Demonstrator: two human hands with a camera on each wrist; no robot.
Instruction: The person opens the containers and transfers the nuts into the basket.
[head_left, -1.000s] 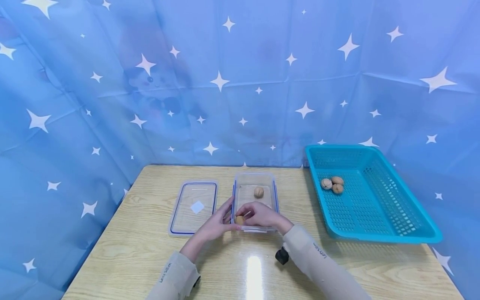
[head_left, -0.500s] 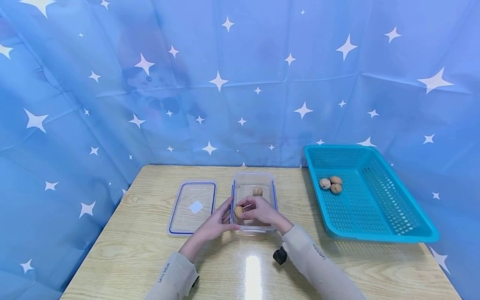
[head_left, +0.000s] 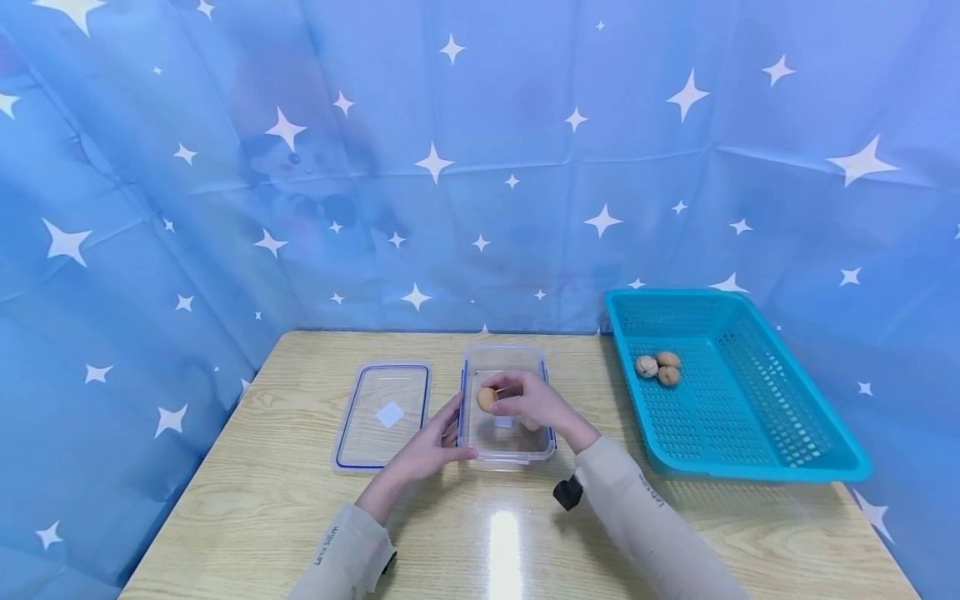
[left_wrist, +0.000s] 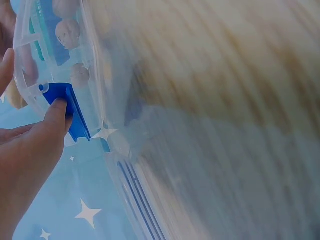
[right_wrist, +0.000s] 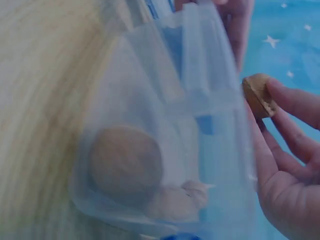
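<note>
A walnut [head_left: 486,400] is pinched between the thumb and fingers of my right hand [head_left: 529,403], over a clear plastic container [head_left: 517,457] with blue side latches. In the right wrist view this walnut [right_wrist: 256,94] shows above the container's rim. My left hand [head_left: 423,450] lies along the container's left side, thumb at the front corner. One of its fingertips rests on a blue latch [left_wrist: 67,107] in the left wrist view. Through the container's wall, blurred walnuts [right_wrist: 125,162] appear at the bottom; in the head view the right hand mostly hides them.
The container's lid [head_left: 365,383], with a blue seal, lies flat to the left. A turquoise basket [head_left: 757,475] stands on the right of the wooden table [head_left: 247,500], with three walnuts [head_left: 647,367] inside. A starry blue curtain [head_left: 517,250] hangs behind.
My right hand has lifted the walnut from the container's front left corner and moved it away from me, slightly to the right. My left hand stays at the container's side.
</note>
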